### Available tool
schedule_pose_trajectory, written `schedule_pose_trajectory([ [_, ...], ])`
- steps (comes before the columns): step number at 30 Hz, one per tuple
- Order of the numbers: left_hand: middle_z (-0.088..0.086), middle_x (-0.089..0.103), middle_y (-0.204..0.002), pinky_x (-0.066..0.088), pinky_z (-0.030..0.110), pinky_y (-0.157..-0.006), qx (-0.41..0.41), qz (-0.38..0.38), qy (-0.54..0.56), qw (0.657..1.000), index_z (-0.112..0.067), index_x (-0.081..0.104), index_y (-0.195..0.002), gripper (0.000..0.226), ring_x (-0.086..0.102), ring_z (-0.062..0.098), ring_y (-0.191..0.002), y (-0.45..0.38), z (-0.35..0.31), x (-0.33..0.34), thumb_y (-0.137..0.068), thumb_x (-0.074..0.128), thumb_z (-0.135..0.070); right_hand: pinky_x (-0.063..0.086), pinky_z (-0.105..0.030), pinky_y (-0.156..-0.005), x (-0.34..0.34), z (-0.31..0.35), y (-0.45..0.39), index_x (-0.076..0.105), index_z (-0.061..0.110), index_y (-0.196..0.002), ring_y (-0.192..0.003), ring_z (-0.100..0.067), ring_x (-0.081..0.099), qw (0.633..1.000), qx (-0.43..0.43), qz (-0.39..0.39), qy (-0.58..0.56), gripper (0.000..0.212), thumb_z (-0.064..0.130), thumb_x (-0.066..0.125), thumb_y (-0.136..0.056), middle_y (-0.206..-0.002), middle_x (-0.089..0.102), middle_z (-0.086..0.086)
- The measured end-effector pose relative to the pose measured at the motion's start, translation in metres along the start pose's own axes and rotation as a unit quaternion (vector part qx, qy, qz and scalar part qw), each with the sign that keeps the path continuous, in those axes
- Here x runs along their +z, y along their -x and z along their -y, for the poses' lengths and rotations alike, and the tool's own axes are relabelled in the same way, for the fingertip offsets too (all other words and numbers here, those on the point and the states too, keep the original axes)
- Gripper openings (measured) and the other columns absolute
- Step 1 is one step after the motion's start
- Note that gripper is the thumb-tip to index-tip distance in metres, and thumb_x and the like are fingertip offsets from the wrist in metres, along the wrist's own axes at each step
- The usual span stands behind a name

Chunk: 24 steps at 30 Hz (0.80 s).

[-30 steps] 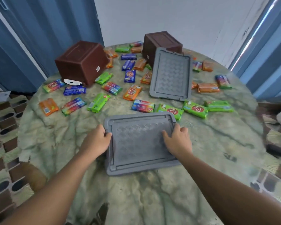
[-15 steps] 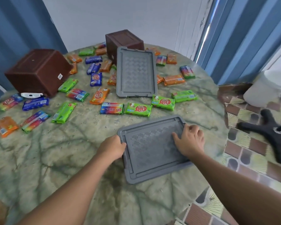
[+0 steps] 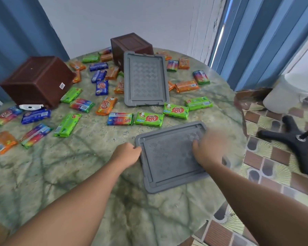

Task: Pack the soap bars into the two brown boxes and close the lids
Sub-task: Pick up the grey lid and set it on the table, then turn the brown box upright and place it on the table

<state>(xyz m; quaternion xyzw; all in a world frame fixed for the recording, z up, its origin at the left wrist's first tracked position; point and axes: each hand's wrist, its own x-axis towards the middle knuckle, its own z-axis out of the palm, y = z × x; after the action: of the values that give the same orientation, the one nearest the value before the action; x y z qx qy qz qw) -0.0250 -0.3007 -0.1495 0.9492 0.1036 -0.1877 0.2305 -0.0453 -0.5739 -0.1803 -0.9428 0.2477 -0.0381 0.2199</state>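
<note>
bright daylight, blurred right hand (image 3: 209,148)

The two grey lids (image 3: 169,157) (image 3: 146,79) are looking like matt moulded plastic with an embossed diamond tread. The brown boxes (image 3: 37,82) (image 3: 132,45) are showing smooth plastic, the soap bars (image 3: 149,119) glossy printed wrappers, the round table (image 3: 60,174) polished green marble.

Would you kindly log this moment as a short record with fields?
surface: round green marbled table
boxes: two brown plastic boxes, left and far, both overturned
lids: near grey plastic lid and far grey lid, flat on table
soap: wrapped soap bars scattered, none packed
left hand: grips near lid's left edge
right hand: blurred, over near lid
</note>
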Motion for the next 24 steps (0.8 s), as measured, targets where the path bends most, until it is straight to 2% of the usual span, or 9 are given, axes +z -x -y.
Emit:
schedule_pose_trajectory([
  [3, 0.005, 0.061, -0.065, 0.035, 0.029, -0.054, 0.000, -0.051, 0.002, 0.999, -0.014, 0.052, -0.061, 0.044, 0.057, 0.022, -0.062, -0.003, 0.019, -0.018, -0.096, 0.046, -0.040, 0.026, -0.049, -0.106, 0.008, 0.029, 0.017, 0.049, 0.014, -0.133, -0.119, -0.040, 0.037, 0.997, -0.049, -0.050, -0.042, 0.047, 0.025, 0.063, -0.089, -0.130, 0.040, -0.019],
  [5, 0.004, 0.058, -0.062, 0.034, 0.031, -0.055, 0.015, -0.074, 0.006, 0.997, -0.014, 0.048, -0.060, 0.040, 0.058, 0.026, -0.063, -0.007, 0.036, -0.035, -0.094, 0.049, -0.036, 0.031, -0.047, -0.098, 0.014, 0.057, 0.028, 0.056, 0.015, -0.126, -0.111, -0.038, 0.040, 0.993, -0.070, -0.056, -0.075, 0.040, 0.022, 0.066, -0.088, -0.125, 0.043, -0.018],
  [8, 0.002, 0.059, -0.067, 0.043, 0.035, -0.060, 0.040, -0.094, 0.010, 0.995, -0.017, 0.049, -0.066, 0.034, 0.058, 0.024, -0.067, -0.014, 0.062, -0.069, -0.093, 0.057, -0.036, 0.033, -0.045, -0.093, 0.031, 0.103, 0.042, 0.058, 0.015, -0.123, -0.106, -0.038, 0.041, 0.987, -0.113, -0.040, -0.108, 0.036, 0.021, 0.066, -0.089, -0.121, 0.044, -0.017],
  [11, 0.002, 0.063, -0.069, 0.051, 0.038, -0.067, 0.052, -0.105, 0.007, 0.993, -0.014, 0.054, -0.069, 0.034, 0.061, 0.024, -0.070, -0.025, 0.098, -0.106, -0.089, 0.063, -0.039, 0.026, -0.040, -0.093, 0.052, 0.158, 0.057, 0.055, 0.012, -0.124, -0.108, -0.036, 0.038, 0.981, -0.131, -0.008, -0.141, 0.034, 0.024, 0.063, -0.093, -0.123, 0.044, -0.019],
  [14, 0.002, 0.063, -0.070, 0.051, 0.038, -0.068, 0.066, -0.119, 0.000, 0.991, -0.013, 0.055, -0.070, 0.032, 0.063, 0.027, -0.074, -0.036, 0.144, -0.146, -0.088, 0.065, -0.038, 0.027, -0.041, -0.098, 0.075, 0.217, 0.081, 0.050, 0.013, -0.127, -0.114, -0.034, 0.034, 0.978, -0.109, 0.031, -0.178, 0.035, 0.027, 0.060, -0.097, -0.128, 0.038, -0.016],
  [17, 0.001, 0.064, -0.073, 0.044, 0.036, -0.065, 0.066, -0.137, -0.017, 0.988, -0.015, 0.058, -0.075, 0.031, 0.063, 0.025, -0.078, -0.046, 0.196, -0.192, -0.092, 0.064, -0.041, 0.025, -0.040, -0.104, 0.102, 0.279, 0.110, 0.051, 0.009, -0.127, -0.121, -0.039, 0.036, 0.975, -0.085, 0.040, -0.202, 0.037, 0.023, 0.063, -0.095, -0.126, 0.042, -0.019],
  [20, -0.002, 0.064, -0.074, 0.040, 0.033, -0.063, 0.073, -0.149, -0.029, 0.986, -0.017, 0.058, -0.078, 0.032, 0.063, 0.025, -0.080, -0.062, 0.246, -0.233, -0.092, 0.062, -0.045, 0.026, -0.039, -0.111, 0.121, 0.335, 0.133, 0.054, 0.016, -0.129, -0.126, -0.037, 0.038, 0.965, -0.028, 0.067, -0.253, 0.036, 0.024, 0.063, -0.095, -0.129, 0.042, -0.016],
  [24, 0.000, 0.065, -0.075, 0.046, 0.034, -0.066, 0.092, -0.158, -0.038, 0.982, -0.017, 0.058, -0.078, 0.029, 0.063, 0.027, -0.080, -0.081, 0.293, -0.279, -0.093, 0.061, -0.042, 0.038, -0.044, -0.110, 0.146, 0.392, 0.151, 0.057, 0.021, -0.125, -0.121, -0.030, 0.050, 0.949, 0.011, 0.074, -0.305, 0.033, 0.029, 0.062, -0.094, -0.109, 0.043, -0.001],
])
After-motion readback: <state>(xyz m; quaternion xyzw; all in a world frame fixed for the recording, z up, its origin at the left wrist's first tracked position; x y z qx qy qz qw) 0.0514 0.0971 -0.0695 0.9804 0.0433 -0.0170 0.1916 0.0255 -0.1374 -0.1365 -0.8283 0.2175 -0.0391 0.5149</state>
